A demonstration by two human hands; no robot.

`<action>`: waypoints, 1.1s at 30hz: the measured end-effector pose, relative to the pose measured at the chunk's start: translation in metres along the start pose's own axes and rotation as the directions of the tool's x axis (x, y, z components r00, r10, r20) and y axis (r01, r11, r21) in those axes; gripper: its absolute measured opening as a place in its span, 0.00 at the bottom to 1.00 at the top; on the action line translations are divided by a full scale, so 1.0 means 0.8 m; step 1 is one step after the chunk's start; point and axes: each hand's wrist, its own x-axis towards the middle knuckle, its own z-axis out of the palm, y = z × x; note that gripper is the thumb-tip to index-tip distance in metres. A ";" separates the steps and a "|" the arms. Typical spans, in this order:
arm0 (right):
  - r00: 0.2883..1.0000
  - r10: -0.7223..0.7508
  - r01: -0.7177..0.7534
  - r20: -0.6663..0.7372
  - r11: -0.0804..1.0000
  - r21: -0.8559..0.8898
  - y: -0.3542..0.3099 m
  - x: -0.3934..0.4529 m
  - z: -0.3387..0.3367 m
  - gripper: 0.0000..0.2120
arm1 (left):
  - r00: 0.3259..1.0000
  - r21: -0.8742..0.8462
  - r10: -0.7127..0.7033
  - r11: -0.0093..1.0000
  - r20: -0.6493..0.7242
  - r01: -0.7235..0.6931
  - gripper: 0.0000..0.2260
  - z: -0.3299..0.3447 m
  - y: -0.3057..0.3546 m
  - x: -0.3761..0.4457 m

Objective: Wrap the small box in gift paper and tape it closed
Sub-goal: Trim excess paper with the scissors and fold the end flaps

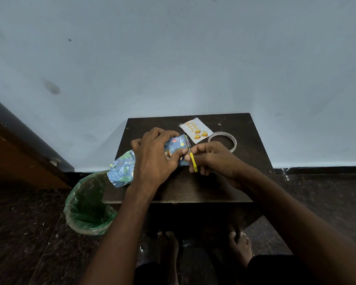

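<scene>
A small box wrapped in blue patterned gift paper [174, 145] lies on the dark wooden table [245, 161]. My left hand [154, 153] covers the box, fingers curled over its top and side, holding it down. Loose paper [122, 170] sticks out to the left past the table edge. My right hand [212, 158] grips small yellow-handled scissors [193, 160], whose blades point up at the right end of the paper. The box itself is hidden under paper and hand.
A roll of clear tape [222, 140] and a white birthday card [195, 130] lie at the table's back right. A green bin lined with plastic [88, 204] stands on the floor at the table's left. The blue wall is right behind the table.
</scene>
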 end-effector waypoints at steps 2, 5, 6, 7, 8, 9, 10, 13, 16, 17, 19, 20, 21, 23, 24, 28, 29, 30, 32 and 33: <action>1.000 0.002 -0.002 -0.004 1.000 0.014 -0.002 0.000 0.000 0.11 | 1.000 0.003 0.005 1.000 0.000 -0.005 0.18 0.000 0.000 0.000; 1.000 0.001 -0.001 -0.009 1.000 0.032 -0.002 0.000 -0.001 0.09 | 1.000 -0.003 0.005 1.000 0.002 -0.005 0.18 -0.001 0.002 0.001; 1.000 -0.004 0.004 -0.009 1.000 0.028 -0.001 0.000 -0.002 0.08 | 1.000 -0.003 0.008 1.000 0.001 -0.008 0.18 -0.001 0.002 0.001; 1.000 -0.010 0.010 -0.006 1.000 0.019 -0.001 0.000 -0.002 0.07 | 1.000 -0.003 0.011 1.000 -0.002 -0.011 0.18 -0.002 0.002 0.001; 1.000 -0.017 0.017 -0.004 1.000 0.010 -0.001 0.000 -0.002 0.06 | 1.000 -0.003 0.012 1.000 -0.005 -0.012 0.18 -0.002 0.001 0.001; 1.000 -0.020 0.020 -0.004 1.000 0.003 -0.001 0.000 -0.001 0.07 | 1.000 -0.004 0.012 1.000 -0.005 -0.012 0.18 -0.002 0.000 0.000; 1.000 -0.020 0.020 -0.008 1.000 -0.001 -0.001 0.000 -0.001 0.08 | 1.000 -0.004 0.010 1.000 -0.004 -0.010 0.18 -0.002 0.000 0.000; 1.000 -0.011 0.011 -0.022 1.000 -0.001 -0.003 0.000 -0.001 0.11 | 1.000 -0.002 0.012 1.000 -0.002 -0.012 0.18 -0.001 0.000 0.001; 1.000 -0.007 0.008 -0.020 1.000 0.029 -0.002 0.002 0.000 0.11 | 1.000 -0.012 0.015 1.000 -0.004 -0.015 0.18 -0.001 0.002 0.001; 1.000 -0.009 0.010 -0.021 0.999 0.033 -0.002 0.003 0.000 0.11 | 1.000 -0.011 0.015 1.000 -0.006 -0.015 0.18 -0.002 0.002 0.001; 1.000 -0.015 0.016 -0.022 1.000 0.024 -0.001 0.003 -0.002 0.12 | 1.000 -0.004 0.016 1.000 -0.009 -0.016 0.17 -0.002 0.002 0.001; 1.000 -0.018 0.019 -0.024 1.000 0.016 -0.001 0.002 -0.002 0.11 | 1.000 -0.004 0.017 1.000 -0.010 -0.017 0.17 -0.002 0.002 0.001; 0.999 -0.021 0.021 -0.025 1.000 0.009 -0.001 0.002 -0.003 0.10 | 1.000 -0.004 0.019 1.000 -0.012 -0.019 0.17 -0.002 0.002 0.001; 0.999 -0.024 0.024 -0.025 1.000 0.003 -0.001 0.002 -0.002 0.08 | 1.000 -0.003 0.024 1.000 -0.020 -0.024 0.16 0.000 0.001 0.001; 0.999 -0.025 0.025 -0.025 1.000 0.000 -0.001 0.003 -0.002 0.08 | 0.999 -0.001 0.027 1.000 -0.024 -0.027 0.16 0.000 0.001 0.001; 0.999 -0.009 0.010 -0.033 1.000 0.009 -0.001 0.005 -0.001 0.10 | 0.999 0.009 0.030 1.000 -0.025 -0.030 0.16 -0.001 0.001 0.001; 0.999 -0.005 0.006 -0.035 1.000 0.016 -0.002 0.005 -0.001 0.11 | 0.999 0.009 0.028 1.000 -0.021 -0.028 0.17 -0.001 0.001 0.001; 0.999 -0.003 0.004 -0.036 1.000 0.021 -0.002 0.005 0.000 0.11 | 1.000 0.009 0.026 1.000 -0.017 -0.025 0.17 -0.001 0.002 0.001; 0.999 -0.004 0.005 -0.038 1.000 0.022 -0.003 0.005 0.000 0.11 | 1.000 0.008 0.024 1.000 -0.013 -0.023 0.17 -0.001 0.002 0.001; 0.999 -0.006 0.006 -0.039 1.000 0.019 -0.003 0.004 0.000 0.10 | 1.000 0.008 0.025 1.000 -0.015 -0.025 0.17 -0.001 0.002 0.001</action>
